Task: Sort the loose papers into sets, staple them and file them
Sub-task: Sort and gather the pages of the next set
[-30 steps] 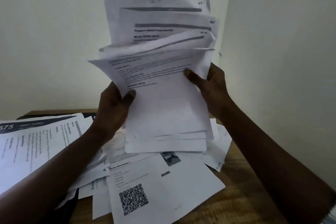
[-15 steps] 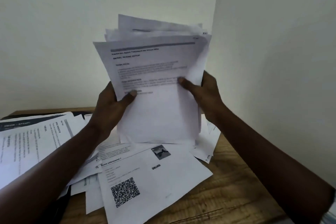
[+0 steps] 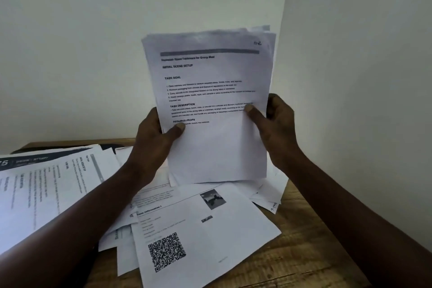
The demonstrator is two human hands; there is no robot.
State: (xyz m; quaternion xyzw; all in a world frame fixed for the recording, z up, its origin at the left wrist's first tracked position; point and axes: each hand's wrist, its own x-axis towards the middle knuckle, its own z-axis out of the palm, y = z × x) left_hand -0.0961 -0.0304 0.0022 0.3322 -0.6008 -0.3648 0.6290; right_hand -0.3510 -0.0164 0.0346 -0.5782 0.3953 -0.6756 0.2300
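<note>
I hold a stack of printed papers [image 3: 210, 100] upright in front of me, its bottom edge down on the loose sheets below. The front sheet shows headings such as "TASK GOAL" and "REQUIRED PROPS". My left hand [image 3: 153, 145] grips the stack's left edge, thumb on the front page. My right hand [image 3: 275, 128] grips the right edge, thumb pressed on the text. The sheets' edges line up closely, with a few corners peeking out at the top right.
Loose papers cover the wooden table [image 3: 304, 252]: a sheet with a QR code [image 3: 201, 236] lies in front, and a pile with a dark header [image 3: 46, 184] lies at the left. Walls meet in a corner close behind the table. No stapler or file is in view.
The fanned, uneven sheets have been squared into one neat stack and lowered onto the papers on the table. Both hands kept their grip on its sides.
</note>
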